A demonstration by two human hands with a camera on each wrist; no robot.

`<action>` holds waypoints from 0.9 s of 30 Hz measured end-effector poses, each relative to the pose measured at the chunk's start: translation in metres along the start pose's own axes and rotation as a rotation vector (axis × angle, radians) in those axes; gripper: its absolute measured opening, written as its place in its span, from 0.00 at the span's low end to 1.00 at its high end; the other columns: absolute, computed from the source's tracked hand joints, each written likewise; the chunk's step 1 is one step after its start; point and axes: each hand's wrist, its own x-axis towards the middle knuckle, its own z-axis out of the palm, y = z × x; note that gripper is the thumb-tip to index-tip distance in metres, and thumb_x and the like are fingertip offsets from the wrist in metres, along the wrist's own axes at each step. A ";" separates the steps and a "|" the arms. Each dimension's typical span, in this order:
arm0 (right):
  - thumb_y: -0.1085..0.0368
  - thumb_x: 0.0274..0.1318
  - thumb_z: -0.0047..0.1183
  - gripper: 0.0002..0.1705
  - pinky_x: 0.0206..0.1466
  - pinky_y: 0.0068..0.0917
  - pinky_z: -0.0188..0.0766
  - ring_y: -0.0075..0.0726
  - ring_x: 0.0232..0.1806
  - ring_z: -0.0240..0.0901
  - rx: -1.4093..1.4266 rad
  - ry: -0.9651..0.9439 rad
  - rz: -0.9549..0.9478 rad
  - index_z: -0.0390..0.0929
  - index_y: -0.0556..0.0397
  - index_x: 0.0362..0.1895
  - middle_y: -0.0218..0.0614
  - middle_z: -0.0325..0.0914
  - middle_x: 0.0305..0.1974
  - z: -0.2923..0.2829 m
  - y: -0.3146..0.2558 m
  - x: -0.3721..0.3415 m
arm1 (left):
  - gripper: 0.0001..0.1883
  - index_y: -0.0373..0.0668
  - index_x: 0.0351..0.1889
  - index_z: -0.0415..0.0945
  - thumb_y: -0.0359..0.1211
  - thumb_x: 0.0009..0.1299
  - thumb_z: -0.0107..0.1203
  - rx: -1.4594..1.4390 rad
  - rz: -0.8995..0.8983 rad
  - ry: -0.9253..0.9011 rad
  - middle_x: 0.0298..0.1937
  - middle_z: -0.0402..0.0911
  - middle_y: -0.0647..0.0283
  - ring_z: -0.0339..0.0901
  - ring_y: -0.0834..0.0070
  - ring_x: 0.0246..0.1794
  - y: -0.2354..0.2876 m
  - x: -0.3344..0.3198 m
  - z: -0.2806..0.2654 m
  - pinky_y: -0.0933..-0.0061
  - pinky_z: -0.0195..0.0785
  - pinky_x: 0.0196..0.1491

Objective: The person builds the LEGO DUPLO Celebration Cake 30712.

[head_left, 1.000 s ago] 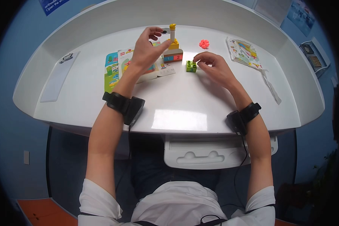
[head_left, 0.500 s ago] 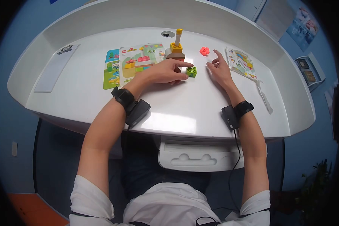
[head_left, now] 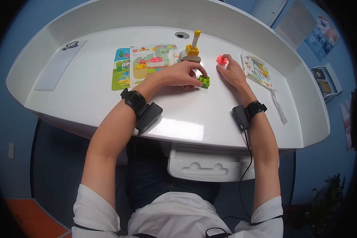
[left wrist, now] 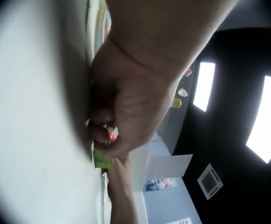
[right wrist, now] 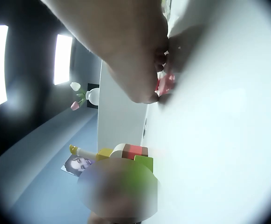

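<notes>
My left hand (head_left: 182,74) pinches a small green toy brick (head_left: 204,81) between thumb and index finger, low over the white desk. In the left wrist view, the green brick (left wrist: 100,159) shows at the fingertips, its other side hidden by them. To the right, my right hand (head_left: 234,73) has its thumb and index finger around a coral-red flower piece (head_left: 220,60). The right wrist view shows the flower piece (right wrist: 165,85) at the desk surface, partly covered by the fingers. Just behind the left hand stands a brick stack (head_left: 192,50) topped by a white candle with a yellow flame.
A picture booklet (head_left: 146,65) and a blue-green sheet (head_left: 121,71) lie left of the stack. At the right is an opened printed bag (head_left: 257,71). A white clipboard (head_left: 59,67) lies far left, and a raised white wall (head_left: 119,18) curves around the desk.
My left hand came down from beside the candle to the green brick and grips it. The right hand left the green brick and moved right to the flower piece. The head view also shifted.
</notes>
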 end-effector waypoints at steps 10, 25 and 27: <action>0.55 0.59 0.56 0.24 0.46 0.33 0.72 0.42 0.39 0.78 0.196 -0.271 -0.006 0.72 0.53 0.56 0.47 0.81 0.38 -0.045 -0.019 -0.049 | 0.25 0.37 0.58 0.75 0.36 0.64 0.65 -0.006 -0.027 0.021 0.26 0.78 0.69 0.74 0.84 0.24 0.003 -0.002 0.000 0.82 0.65 0.28; 0.54 0.61 0.55 0.17 0.33 0.33 0.68 0.35 0.27 0.75 0.152 -0.487 0.014 0.77 0.52 0.46 0.38 0.81 0.27 -0.086 -0.035 -0.069 | 0.28 0.35 0.58 0.76 0.37 0.62 0.68 0.064 -0.110 0.001 0.27 0.75 0.71 0.71 0.86 0.25 0.012 -0.002 0.003 0.83 0.62 0.28; 0.53 0.59 0.57 0.17 0.32 0.34 0.67 0.35 0.26 0.73 0.090 -0.485 -0.014 0.78 0.52 0.44 0.37 0.79 0.26 -0.088 -0.036 -0.068 | 0.28 0.35 0.58 0.75 0.36 0.62 0.68 0.075 -0.108 -0.004 0.28 0.75 0.72 0.71 0.86 0.25 0.011 -0.001 0.003 0.83 0.62 0.28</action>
